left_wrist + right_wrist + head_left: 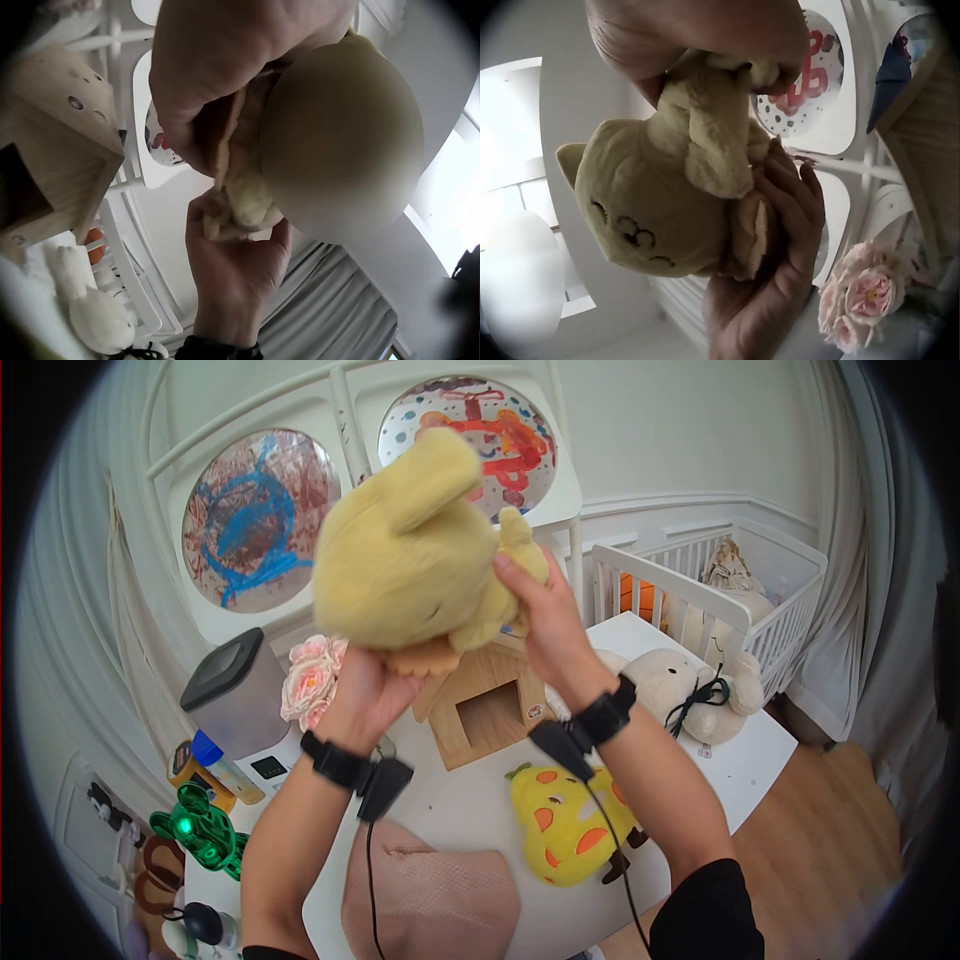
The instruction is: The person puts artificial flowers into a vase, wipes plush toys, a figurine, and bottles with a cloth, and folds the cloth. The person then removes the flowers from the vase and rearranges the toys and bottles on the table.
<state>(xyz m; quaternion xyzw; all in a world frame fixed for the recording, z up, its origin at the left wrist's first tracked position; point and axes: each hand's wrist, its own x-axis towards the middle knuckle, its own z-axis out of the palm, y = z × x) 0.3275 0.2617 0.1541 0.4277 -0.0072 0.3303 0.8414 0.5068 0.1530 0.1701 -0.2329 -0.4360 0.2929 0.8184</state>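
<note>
A pale yellow plush toy [400, 560] is held up above the white table, tilted, with its large head to the left. My left hand [375, 695] grips it from below, by an orange ruffled part near the head. My right hand [552, 625] pinches the toy's lower body at the right. In the right wrist view, the plush [652, 202] shows a stitched face, and the fingers of my left hand [772, 277] curl round the ruffle. The left wrist view shows the plush's head [341, 142] close up, with my right hand [240, 274] gripping the far end.
Behind the hands stands a wooden house [450, 730]. On the table [440, 795] lie a yellow plush [565, 820], pink cloth [430, 900] and white plush [665, 685]. Pink flowers [312, 685], a lidded container [240, 695] and a green shiny figure [205, 830] are left; a white crib [740, 615] is right.
</note>
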